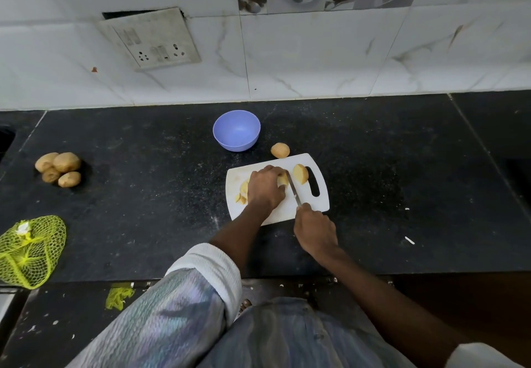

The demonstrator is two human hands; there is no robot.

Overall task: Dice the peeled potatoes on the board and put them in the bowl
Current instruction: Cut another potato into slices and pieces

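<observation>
While your left hand (265, 186) curls over the potato piece (283, 180) in the middle of the white board (313, 203), your right hand (314, 231) grips the knife (293, 191) and slices down. You look to be mid-cut. Next, probably keep slicing, with your fingertips back from the blade. Cut bits (242, 193) lie to the left, a half (300, 174) to the right. One peeled potato (280, 150) waits above the board. The blue bowl (236, 134) looks empty. Unpeeled potatoes (59, 168) and a yellow net bag (30, 249) sit far left, out of your way.
</observation>
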